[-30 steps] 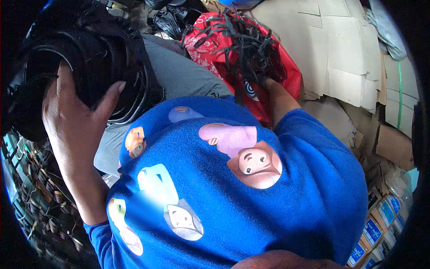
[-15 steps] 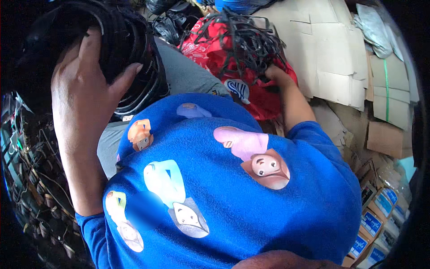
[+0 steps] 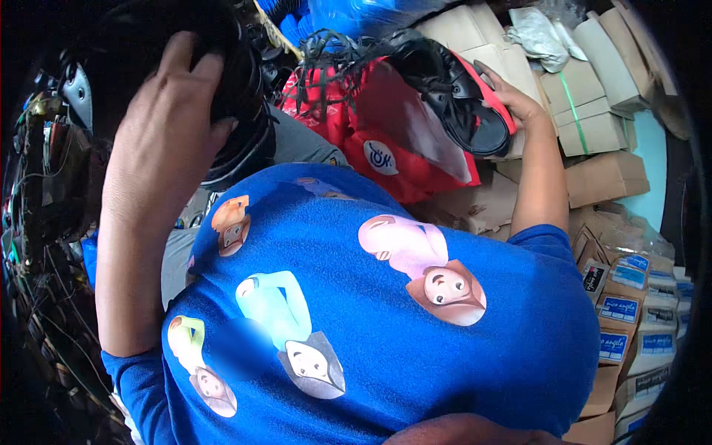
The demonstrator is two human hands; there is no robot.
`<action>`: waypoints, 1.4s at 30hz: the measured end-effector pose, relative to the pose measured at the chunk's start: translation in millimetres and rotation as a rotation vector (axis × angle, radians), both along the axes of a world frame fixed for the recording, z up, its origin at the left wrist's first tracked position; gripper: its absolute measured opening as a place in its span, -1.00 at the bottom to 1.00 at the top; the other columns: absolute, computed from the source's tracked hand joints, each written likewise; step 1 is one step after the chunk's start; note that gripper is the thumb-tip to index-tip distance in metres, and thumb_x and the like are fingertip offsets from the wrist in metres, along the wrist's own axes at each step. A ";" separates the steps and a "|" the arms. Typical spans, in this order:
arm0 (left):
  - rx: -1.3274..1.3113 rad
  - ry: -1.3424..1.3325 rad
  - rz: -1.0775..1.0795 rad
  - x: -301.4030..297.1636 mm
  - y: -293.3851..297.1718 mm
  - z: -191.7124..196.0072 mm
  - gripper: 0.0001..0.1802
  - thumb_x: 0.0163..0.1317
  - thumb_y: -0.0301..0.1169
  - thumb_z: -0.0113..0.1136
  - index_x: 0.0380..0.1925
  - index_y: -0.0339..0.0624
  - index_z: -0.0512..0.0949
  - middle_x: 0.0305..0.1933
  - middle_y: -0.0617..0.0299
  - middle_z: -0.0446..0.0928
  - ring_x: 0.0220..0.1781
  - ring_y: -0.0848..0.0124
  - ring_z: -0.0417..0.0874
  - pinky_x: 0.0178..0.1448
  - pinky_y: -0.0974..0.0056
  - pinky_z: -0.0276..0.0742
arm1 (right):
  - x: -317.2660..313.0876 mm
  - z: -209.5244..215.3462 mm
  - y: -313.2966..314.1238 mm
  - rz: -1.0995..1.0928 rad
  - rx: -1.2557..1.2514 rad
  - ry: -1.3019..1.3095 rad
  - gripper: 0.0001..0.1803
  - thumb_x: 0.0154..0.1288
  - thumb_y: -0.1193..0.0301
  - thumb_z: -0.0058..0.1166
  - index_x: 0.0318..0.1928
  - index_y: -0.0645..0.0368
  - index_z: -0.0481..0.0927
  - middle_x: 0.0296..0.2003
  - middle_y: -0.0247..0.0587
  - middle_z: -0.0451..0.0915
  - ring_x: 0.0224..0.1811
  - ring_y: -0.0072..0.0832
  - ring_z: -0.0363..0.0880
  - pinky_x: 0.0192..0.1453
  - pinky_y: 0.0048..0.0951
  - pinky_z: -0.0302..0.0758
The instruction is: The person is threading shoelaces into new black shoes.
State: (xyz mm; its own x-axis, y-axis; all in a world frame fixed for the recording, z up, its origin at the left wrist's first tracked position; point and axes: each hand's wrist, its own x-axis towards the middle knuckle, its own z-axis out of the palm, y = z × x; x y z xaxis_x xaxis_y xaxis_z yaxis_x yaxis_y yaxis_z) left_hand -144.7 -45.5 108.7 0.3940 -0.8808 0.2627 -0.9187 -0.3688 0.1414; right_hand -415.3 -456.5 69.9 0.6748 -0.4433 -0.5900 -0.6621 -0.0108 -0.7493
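Observation:
My right hand (image 3: 523,104) grips a black sandal (image 3: 478,135) with a red edge along its sole, holding it up by that edge over a red bag (image 3: 426,159). On the other side, my left hand (image 3: 159,130) has its fingers curled over a stack of black curved pieces (image 3: 248,141) by my leg. Much of this stack is lost in shadow, so I cannot tell what the pieces are. Thin black strips (image 3: 326,59) lie tangled on top of the red bag.
Flattened cardboard (image 3: 489,55) and brown boxes (image 3: 604,178) lie at the far right. Stacked boxes with blue labels (image 3: 619,308) stand at the near right. Blue plastic (image 3: 363,15) is at the back. Dark clutter (image 3: 52,297) fills the left side.
The right hand has come out of the black strips and moved right, now with the sandal in it. The left hand stays on the black stack. The view has shifted somewhat.

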 end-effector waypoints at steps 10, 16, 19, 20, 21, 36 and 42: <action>0.091 0.090 0.020 5.4 -0.8 -9.8 -0.40 -0.12 -0.44 0.40 0.01 -0.28 0.43 0.14 -0.09 0.38 0.12 -0.02 0.49 0.18 0.10 0.46 | 21.2 -152.8 115.1 0.052 0.263 0.194 -0.42 0.00 0.32 0.13 0.14 0.05 0.48 0.17 -0.12 0.47 0.09 -0.16 0.53 0.13 -0.21 0.45; 0.008 -0.087 0.064 -3.2 -3.7 -14.2 -0.42 -0.09 -0.42 0.39 0.00 -0.25 0.45 0.13 -0.07 0.39 0.10 0.01 0.52 0.17 0.10 0.49 | 47.9 -141.6 131.4 0.838 -0.725 0.737 -0.56 0.02 0.34 0.08 -0.01 0.08 0.60 0.18 -0.09 0.45 0.12 -0.05 0.48 0.08 -0.13 0.45; 0.036 -0.038 0.101 -6.4 -4.0 -12.6 -0.40 -0.08 -0.40 0.40 0.04 -0.24 0.45 0.14 -0.06 0.39 0.10 0.02 0.53 0.16 0.10 0.50 | 50.7 -110.2 148.3 0.865 -1.068 0.629 -0.54 0.06 0.32 0.06 0.03 0.06 0.58 0.18 -0.10 0.43 0.18 -0.08 0.41 0.14 -0.17 0.41; 0.060 0.006 0.115 -6.7 -4.4 -12.4 -0.39 -0.08 -0.39 0.40 0.05 -0.23 0.44 0.14 -0.06 0.39 0.10 0.03 0.53 0.16 0.11 0.50 | 52.0 -104.2 151.6 0.914 -1.065 0.582 -0.52 0.08 0.28 0.07 0.06 0.05 0.56 0.19 -0.08 0.42 0.21 -0.09 0.39 0.16 -0.18 0.39; 0.075 0.011 0.117 -7.3 -3.0 -11.7 -0.38 -0.08 -0.39 0.40 0.06 -0.22 0.44 0.13 -0.06 0.40 0.09 0.03 0.53 0.16 0.11 0.51 | 51.4 -99.5 153.5 0.955 -1.064 0.486 -0.50 0.10 0.23 0.08 0.10 0.03 0.54 0.20 -0.06 0.42 0.24 -0.09 0.36 0.18 -0.19 0.38; -0.202 -0.239 -0.059 -7.5 31.5 -4.3 -0.77 0.01 -0.43 0.10 -0.28 -0.18 0.57 -0.21 0.16 0.58 0.01 0.18 0.50 -0.04 0.15 0.46 | 92.9 -65.4 163.1 0.343 -0.104 0.288 -0.26 -0.16 0.06 0.47 0.02 0.20 0.57 -0.08 -0.16 0.62 -0.03 -0.38 0.56 0.14 -0.35 0.41; -0.141 -0.155 -0.149 20.5 22.4 -11.7 -0.68 -0.03 -0.37 0.29 -0.19 -0.10 0.61 -0.22 0.14 0.61 0.00 0.13 0.55 0.06 0.15 0.48 | 75.2 16.6 132.3 0.593 -1.247 -0.083 -0.33 -0.25 0.13 0.48 -0.06 0.18 0.63 -0.05 -0.11 0.59 -0.04 -0.25 0.54 0.10 -0.32 0.40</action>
